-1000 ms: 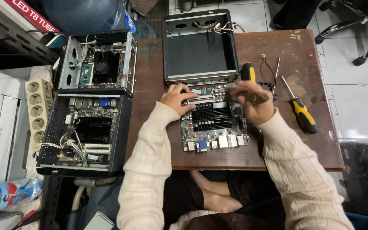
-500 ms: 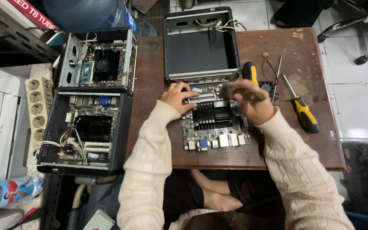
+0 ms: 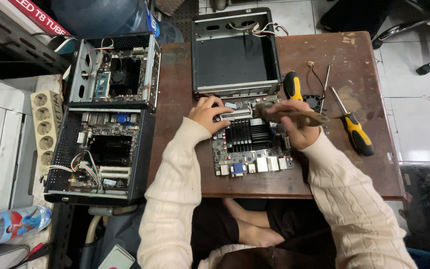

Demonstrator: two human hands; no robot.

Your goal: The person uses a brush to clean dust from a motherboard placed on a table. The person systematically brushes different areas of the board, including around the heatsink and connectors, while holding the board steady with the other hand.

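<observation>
Both hands work: my left hand pins the board flat, fingers spread; my right hand grips a brush. Light, short strokes seem safest.

We see empty black metal computer case, lid off, at far edge of brown wooden tabletop, loose wires at its far rim. Two yellow-and-black-handled screwdrivers: shorter one just right of case, longer one near right edge, tip pointing away. Small black fan with thin wire between them. Left of tabletop: two open small-form computers, boards exposed. Beige power strip farther left. Plastic bottle at lower left.
</observation>
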